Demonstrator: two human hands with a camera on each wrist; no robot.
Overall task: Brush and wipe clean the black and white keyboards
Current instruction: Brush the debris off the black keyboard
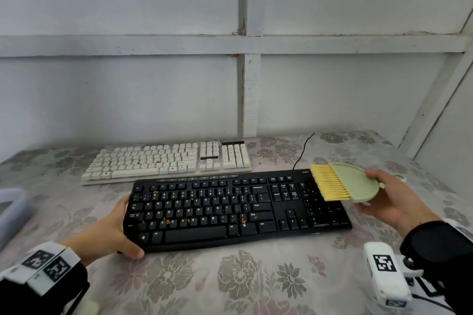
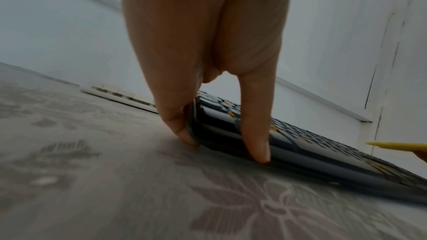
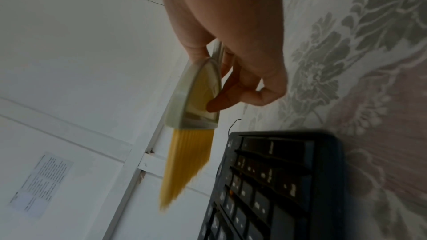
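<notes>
We are bracing the black keyboard [image 1: 235,210] on the desk [image 1: 256,281] with our left hand [image 1: 107,233] clasping its left end, while our right hand [image 1: 394,202] is gripping the brush [image 1: 345,181] above the numpad, ideally sweeping crumbs [image 1: 166,220] lightly one way.
</notes>
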